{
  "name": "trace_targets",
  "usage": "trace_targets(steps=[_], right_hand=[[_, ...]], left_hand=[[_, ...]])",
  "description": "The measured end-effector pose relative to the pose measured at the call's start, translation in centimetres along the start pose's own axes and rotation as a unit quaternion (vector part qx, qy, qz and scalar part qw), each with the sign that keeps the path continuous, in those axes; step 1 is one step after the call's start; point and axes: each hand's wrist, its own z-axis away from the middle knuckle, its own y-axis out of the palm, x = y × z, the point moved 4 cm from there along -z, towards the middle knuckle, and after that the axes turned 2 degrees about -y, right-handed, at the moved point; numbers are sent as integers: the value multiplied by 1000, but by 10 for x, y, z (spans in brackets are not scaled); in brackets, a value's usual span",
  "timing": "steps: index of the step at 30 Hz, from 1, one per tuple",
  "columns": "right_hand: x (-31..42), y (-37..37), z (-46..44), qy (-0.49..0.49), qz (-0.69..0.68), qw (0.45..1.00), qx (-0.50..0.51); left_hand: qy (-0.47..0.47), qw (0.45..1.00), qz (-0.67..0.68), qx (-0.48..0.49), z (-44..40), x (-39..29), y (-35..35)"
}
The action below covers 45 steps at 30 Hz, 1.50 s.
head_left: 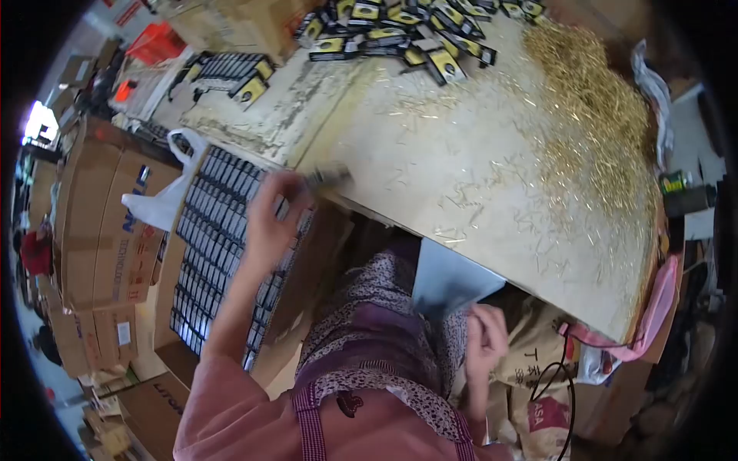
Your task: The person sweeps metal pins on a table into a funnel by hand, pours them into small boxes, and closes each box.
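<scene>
My left hand is over a carton packed with rows of small dark boxes. Its fingers are curled, and a small dark box, blurred by motion, is at the fingertips beside the table edge. Lower right, my right hand is closed near my lap; whatever its fingers hold, if anything, is hidden. Just above it, a grey-blue sheet or tray juts out from under the table edge.
Gold-coloured thin pieces are heaped on the right of the table, with strays scattered. Black-and-yellow boxes lie piled at the back. A white plastic bag hangs by the carton. Large cartons stand left; paper sacks sit lower right.
</scene>
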Motion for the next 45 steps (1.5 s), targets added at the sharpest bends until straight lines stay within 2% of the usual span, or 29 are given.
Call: trace_targets(steps=[1, 2, 3, 5, 6, 8, 10, 11, 12, 13, 14, 15, 16, 18, 20, 21, 23, 25, 26, 28, 29, 31, 33, 34, 38, 40, 41, 43, 45], right_hand=[[-1, -5, -9, -7, -4, 1000, 6], [1, -12, -20, -60, 20, 998, -7], [2, -18, -31, -112, 44, 993, -22], [0, -29, -59, -152, 107, 982, -35], [5, -32, -76, -134, 139, 981, -12], [-11, -45, -100, -167, 284, 940, -90], [-19, -62, -128, -126, 406, 899, -106], [-15, -68, -139, -121, 411, 897, -111], [-13, -70, -151, -32, 436, 899, -36], [-18, -73, -155, 58, 453, 888, 40], [-21, -80, -155, 63, 457, 886, 35], [3, -46, -155, 40, 461, 885, 47], [17, 3, -139, 9, 447, 893, 54], [14, 9, -134, -35, 438, 896, 74], [8, 12, -124, -50, 430, 900, 58], [5, 13, -118, -73, 418, 904, 47], [6, 15, -107, -120, 393, 911, 27], [11, 10, -106, -85, 380, 919, -58], [10, 14, -105, -79, 383, 918, -60], [9, 32, -100, -160, 380, 909, 53], [9, 33, -100, -154, 380, 911, 52], [10, 30, -102, -131, 386, 913, 19], [11, 27, -103, -113, 393, 913, -14], [12, 27, -103, -111, 394, 912, -15], [17, 30, -99, -104, 234, 967, 11], [12, 42, -106, -134, 313, 939, -52], [12, 52, -109, -133, 313, 939, -51], [20, 77, -110, -249, 375, 893, 8], [18, 76, -117, -231, 381, 895, -11]], left_hand=[[81, 992, -59, -76, -27, 19, -14], [143, 978, -55, -140, -50, 38, -24], [58, 971, -114, -203, -71, 40, -28], [-6, 972, -127, -196, -102, 59, -25], [-5, 972, -127, -198, -116, 69, -14], [11, 933, -159, -322, -134, 79, 10], [45, 840, -329, -429, -141, 55, 39], [49, 844, -322, -426, -142, 40, 55], [121, 906, -259, -313, -146, 19, 73], [190, 944, -190, -193, -149, -2, 94], [153, 970, -133, -132, -156, -16, 113], [112, 989, -69, -70, -173, -2, 94], [123, 987, -75, -72, -177, 21, 54], [186, 968, -149, -76, -191, 10, 65], [91, 974, -195, -73, -209, 23, 69], [-66, 990, -110, -54, -211, 25, 66], [-162, 961, -184, -130, -209, 18, 47], [-188, 951, -230, -82, -214, 24, 43], [-186, 953, -229, -76, -223, 39, 41], [-127, 962, -243, 9, -243, 66, 52], [-126, 961, -244, 16, -240, 63, 55], [-90, 994, -51, -37, -226, 55, 58], [-54, 984, 146, -91, -211, 44, 58], [-54, 984, 147, -89, -207, 40, 59], [-62, 982, 146, -102, -193, 21, 54], [-65, 980, 148, -114, -188, 11, 50], [-67, 980, 147, -119, -184, 5, 49], [-70, 979, 143, -129, -174, -6, 46], [-82, 907, 394, -125, -152, -18, 49]])
